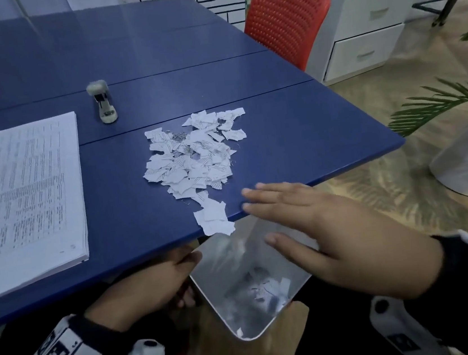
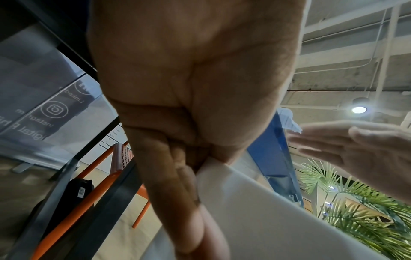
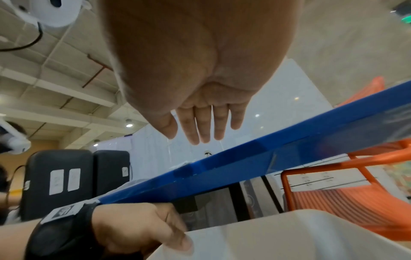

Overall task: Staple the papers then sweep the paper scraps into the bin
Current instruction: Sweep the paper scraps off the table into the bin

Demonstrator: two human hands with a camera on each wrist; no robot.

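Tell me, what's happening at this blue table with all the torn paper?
A person is clearing paper scraps off the table into a bin. The left hand holds the bin by its rim just under the table edge, and a few scraps already lie inside. The right hand is flat and open at the edge, holding nothing. Most scraps are still on the table. A stapler and a paper stack sit farther left.

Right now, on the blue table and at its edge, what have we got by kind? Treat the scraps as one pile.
Stapler: 1
Paper stack: 1
Scrap pile: 1
Bin: 1, held below the table edge by the left hand
Hands: 2, the right hand open above the bin
Total: 6
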